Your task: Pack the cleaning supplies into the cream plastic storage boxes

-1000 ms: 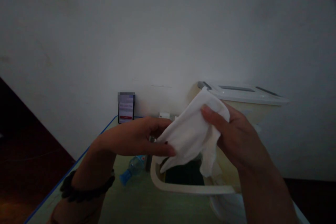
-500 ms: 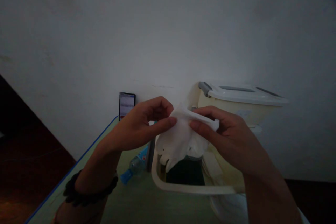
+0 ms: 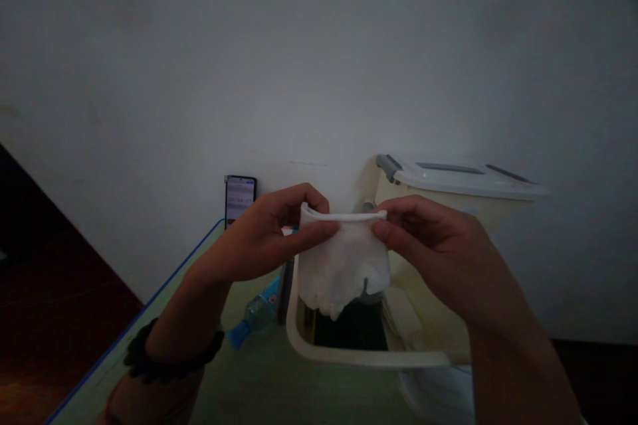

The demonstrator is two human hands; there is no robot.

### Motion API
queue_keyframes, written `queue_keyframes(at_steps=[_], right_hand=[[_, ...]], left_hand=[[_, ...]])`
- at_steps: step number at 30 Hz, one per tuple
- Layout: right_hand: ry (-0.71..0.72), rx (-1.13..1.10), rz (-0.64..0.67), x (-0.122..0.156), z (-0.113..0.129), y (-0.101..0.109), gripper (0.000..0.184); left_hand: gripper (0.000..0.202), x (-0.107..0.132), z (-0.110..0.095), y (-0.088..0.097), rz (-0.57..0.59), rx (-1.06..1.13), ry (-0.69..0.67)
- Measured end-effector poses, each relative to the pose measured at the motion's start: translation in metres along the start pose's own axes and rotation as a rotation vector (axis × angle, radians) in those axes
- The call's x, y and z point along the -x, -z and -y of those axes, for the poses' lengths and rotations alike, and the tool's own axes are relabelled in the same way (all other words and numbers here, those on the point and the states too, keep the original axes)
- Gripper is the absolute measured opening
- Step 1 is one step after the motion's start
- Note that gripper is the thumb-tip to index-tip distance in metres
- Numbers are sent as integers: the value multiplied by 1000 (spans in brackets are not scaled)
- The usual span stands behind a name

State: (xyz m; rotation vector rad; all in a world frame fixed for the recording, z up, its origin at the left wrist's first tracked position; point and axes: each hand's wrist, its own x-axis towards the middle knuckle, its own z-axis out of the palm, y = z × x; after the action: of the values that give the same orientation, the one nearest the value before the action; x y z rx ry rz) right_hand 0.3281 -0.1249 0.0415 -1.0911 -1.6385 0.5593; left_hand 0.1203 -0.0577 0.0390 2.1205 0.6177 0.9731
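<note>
A white cloth (image 3: 343, 259) hangs between both my hands above an open cream-coloured bin (image 3: 359, 355). My left hand (image 3: 266, 239) pinches its upper left corner between thumb and fingers. My right hand (image 3: 433, 252) pinches the upper right corner. The top edge of the cloth is stretched level between the two pinches and the rest droops toward the dark inside of the bin. A dark bead bracelet (image 3: 169, 362) is on my left wrist.
A lidded cream storage box (image 3: 463, 189) stands behind the bin by the white wall. A lit phone (image 3: 240, 199) leans against the wall. A plastic bottle with a blue cap (image 3: 252, 319) lies on the green table (image 3: 239, 385). Dark floor shows at left.
My left hand rose from the cloth's lower edge to its top. Both hands now hold the top corners and have drawn the crumpled cloth out flat between them.
</note>
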Motion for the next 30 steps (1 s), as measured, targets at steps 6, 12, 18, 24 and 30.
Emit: queue_keyframes(at_steps=[6,12,18,24,30], right_hand=[[8,23,-94,-1,-1,-4,9],[48,143,-170,-1,1,-12,8],[54,78,-109,0,4,-15,7],[19,84,-73,2,6,-18,9],[-14,109,-85,2,4,-17,12]], left_hand=[[12,-3,-4,-4,-56,96,-16],[12,-6,-10,-12,-160,-43,-70],[11,-5,-18,-17,-279,-300,-174],[13,-5,-21,-17,-265,-242,-92],[18,-1,-20,-13,-167,-174,-29]])
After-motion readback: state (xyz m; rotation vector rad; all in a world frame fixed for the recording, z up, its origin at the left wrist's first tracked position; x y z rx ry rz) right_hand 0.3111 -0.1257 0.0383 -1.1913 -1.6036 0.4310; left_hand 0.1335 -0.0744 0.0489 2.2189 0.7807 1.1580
